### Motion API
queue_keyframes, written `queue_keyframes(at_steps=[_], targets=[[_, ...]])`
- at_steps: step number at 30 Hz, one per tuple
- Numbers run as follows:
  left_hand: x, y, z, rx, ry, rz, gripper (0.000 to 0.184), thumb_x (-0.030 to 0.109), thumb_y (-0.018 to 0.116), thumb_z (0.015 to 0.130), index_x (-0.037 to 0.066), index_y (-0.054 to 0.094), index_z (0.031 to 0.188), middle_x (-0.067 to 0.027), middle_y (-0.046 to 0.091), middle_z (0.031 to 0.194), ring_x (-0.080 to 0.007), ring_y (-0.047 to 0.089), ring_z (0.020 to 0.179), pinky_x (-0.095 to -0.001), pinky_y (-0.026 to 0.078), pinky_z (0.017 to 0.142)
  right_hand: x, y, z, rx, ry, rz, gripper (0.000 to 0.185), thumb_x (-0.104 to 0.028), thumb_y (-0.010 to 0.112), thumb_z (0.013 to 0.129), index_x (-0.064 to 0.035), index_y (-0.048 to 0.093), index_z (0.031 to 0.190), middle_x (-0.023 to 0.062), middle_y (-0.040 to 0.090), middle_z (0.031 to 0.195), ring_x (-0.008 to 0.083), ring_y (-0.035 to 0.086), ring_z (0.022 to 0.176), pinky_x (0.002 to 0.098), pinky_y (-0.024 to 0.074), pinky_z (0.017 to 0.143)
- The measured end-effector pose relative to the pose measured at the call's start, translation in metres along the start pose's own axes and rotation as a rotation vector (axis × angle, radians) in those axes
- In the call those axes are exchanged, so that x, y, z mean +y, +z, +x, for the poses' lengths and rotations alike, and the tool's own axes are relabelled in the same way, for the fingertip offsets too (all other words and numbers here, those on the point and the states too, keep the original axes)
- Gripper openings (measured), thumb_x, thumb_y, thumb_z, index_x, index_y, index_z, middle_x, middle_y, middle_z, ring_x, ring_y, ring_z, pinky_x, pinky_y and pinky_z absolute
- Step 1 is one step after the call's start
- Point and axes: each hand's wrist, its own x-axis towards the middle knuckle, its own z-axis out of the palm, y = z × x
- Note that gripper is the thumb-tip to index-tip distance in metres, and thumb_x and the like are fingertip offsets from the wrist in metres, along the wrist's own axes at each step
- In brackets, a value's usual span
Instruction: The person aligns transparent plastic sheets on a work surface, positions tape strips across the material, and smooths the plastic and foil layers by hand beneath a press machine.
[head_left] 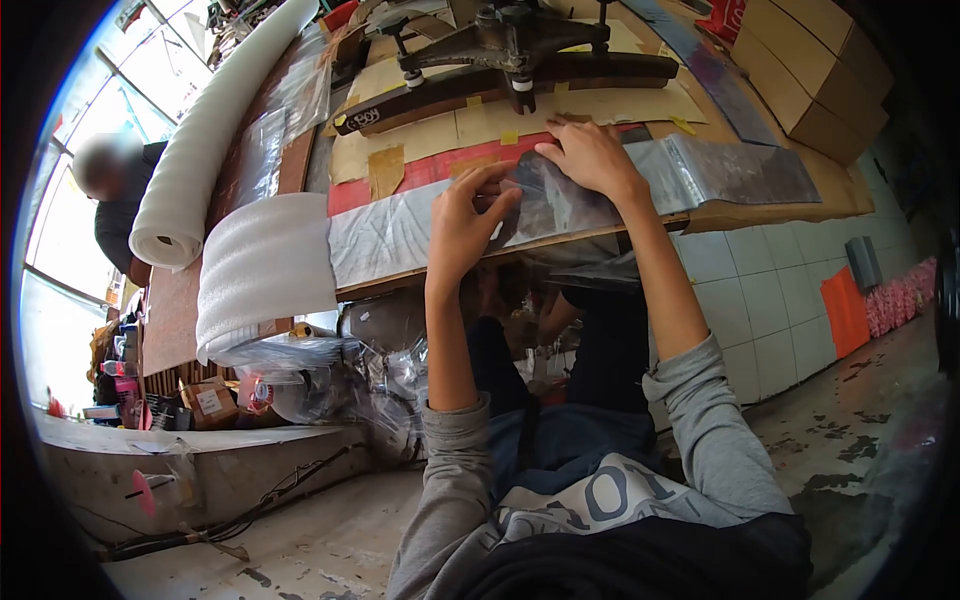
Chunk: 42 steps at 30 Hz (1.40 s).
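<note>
A clear, dark-looking plastic sheet (560, 205) lies over the front of the work table, between my two hands. My left hand (465, 215) is at the sheet's left side, fingers curled toward the thumb with the sheet's edge between them. On the sheet's far right part rests my right hand (592, 158), its fingers stretched forward and the thumb apart from them. Just beyond the fingertips is the long dark bar (510, 92) of a press, carried by a black metal bracket (520, 48). A red strip (430, 168) with tan tape runs beneath the bar's near side.
White foam sheet (265, 260) hangs over the table's left front, near a large foam roll (215, 140). Clear plastic (740, 172) covers the right side. Cardboard boxes (815, 70) stand at the back right. Another person (115, 190) is at the far left. Plastic bags (300, 375) lie below.
</note>
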Motion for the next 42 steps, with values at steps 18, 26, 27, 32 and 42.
queue_keyframes(at_steps=[18, 26, 27, 32, 42], targets=[[0.005, 0.000, -0.002, 0.005, -0.006, 0.030, 0.031, 0.010, 0.067, 0.085, 0.000, 0.064, 0.114, -0.0088, 0.069, 0.094, -0.0127, 0.066, 0.084, -0.0253, 0.051, 0.077, 0.000, 0.013, 0.002, -0.085, 0.095, -0.161, 0.056, -0.047, 0.039, 0.097, -0.0129, 0.040, 0.142, 0.0023, 0.036, 0.150, 0.0203, 0.028, 0.140, 0.0676, 0.0166, 0.109], [-0.004, 0.004, 0.005, 0.050, -0.016, -0.028, 0.036, 0.010, 0.067, 0.086, -0.003, 0.057, 0.117, -0.0147, 0.069, 0.091, -0.0177, 0.070, 0.080, -0.0291, 0.054, 0.069, -0.002, 0.003, -0.015, -0.069, 0.058, -0.055, 0.056, -0.045, 0.044, 0.096, -0.0087, 0.043, 0.139, 0.0042, 0.039, 0.147, 0.0210, 0.032, 0.138, 0.0692, 0.0178, 0.108], [-0.010, 0.003, 0.011, 0.047, -0.037, -0.060, 0.039, 0.011, 0.066, 0.086, -0.004, 0.054, 0.120, -0.0160, 0.069, 0.091, -0.0189, 0.070, 0.080, -0.0299, 0.054, 0.069, -0.004, -0.001, -0.019, -0.083, 0.061, -0.038, 0.057, -0.045, 0.045, 0.095, -0.0088, 0.042, 0.139, 0.0043, 0.039, 0.148, 0.0211, 0.032, 0.138, 0.0683, 0.0181, 0.108], [-0.016, 0.007, 0.058, 0.028, -0.102, 0.133, 0.045, 0.014, 0.064, 0.086, -0.011, 0.045, 0.119, -0.0229, 0.068, 0.087, -0.0246, 0.071, 0.075, -0.0342, 0.054, 0.068, 0.000, -0.005, -0.034, -0.134, 0.013, 0.010, 0.058, -0.047, 0.048, 0.093, -0.0124, 0.045, 0.139, 0.0045, 0.038, 0.148, 0.0241, 0.034, 0.137, 0.0642, 0.0160, 0.110], [-0.019, 0.010, 0.072, -0.017, -0.308, -0.173, 0.028, -0.004, 0.053, 0.085, -0.010, 0.040, 0.110, -0.0215, 0.066, 0.082, -0.0238, 0.070, 0.074, -0.0286, 0.059, 0.060, 0.032, -0.023, -0.007, 0.070, 0.061, 0.449, 0.039, -0.023, 0.068, 0.083, 0.0004, 0.063, 0.115, 0.0186, 0.069, 0.097, 0.0296, 0.067, 0.093, 0.0359, 0.0510, 0.083]])
